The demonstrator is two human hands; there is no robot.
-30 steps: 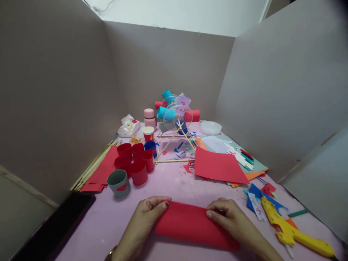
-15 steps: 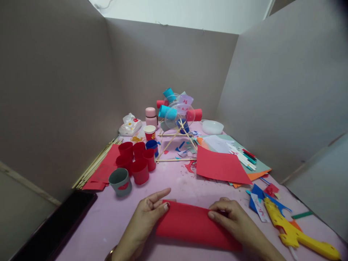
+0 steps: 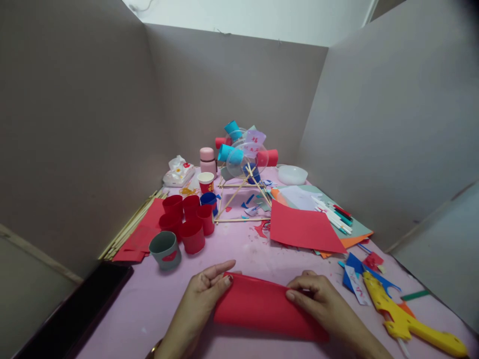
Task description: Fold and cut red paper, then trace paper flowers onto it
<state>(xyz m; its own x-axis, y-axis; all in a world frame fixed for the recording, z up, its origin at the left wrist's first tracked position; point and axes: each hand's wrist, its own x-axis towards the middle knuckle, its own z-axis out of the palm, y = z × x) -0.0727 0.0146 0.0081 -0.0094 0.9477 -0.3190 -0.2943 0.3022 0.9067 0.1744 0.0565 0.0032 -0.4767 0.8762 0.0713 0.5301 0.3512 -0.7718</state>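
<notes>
Room: grey partition boards [image 3: 232, 89] stood on three sides of the work area, with a pale wall above them.
Surface: pink table [image 3: 239, 249], scuffed and littered with paper scraps.
Red paper [image 3: 262, 306]: lay at the near edge of the table, between the two hands; its far edge bowed up off the surface.
Long axis: ran left to right across the person, with the right end angled a little nearer the body.
Left hand [image 3: 202, 294]: thumb and a fingertip nipped the paper's far left corner, the forefinger stretched out loosely above it.
Right hand [image 3: 318, 299]: fingers curled, tips closed on the far edge near the right end.
Left of the hands: a grey cup [image 3: 165, 249] stood near, with a cluster of red cups [image 3: 185, 222] just behind it and wooden sticks [image 3: 127, 229] along the board.
Right of the hands: a yellow glue gun [image 3: 404, 319] lay close by, on its side.
Middle of the table: a flat red sheet [image 3: 303, 229] topped a stack of coloured paper, with markers [image 3: 335, 213] beside it.
Far end: a stick-framed wheel model [image 3: 243, 159] carried blue cups.
</notes>
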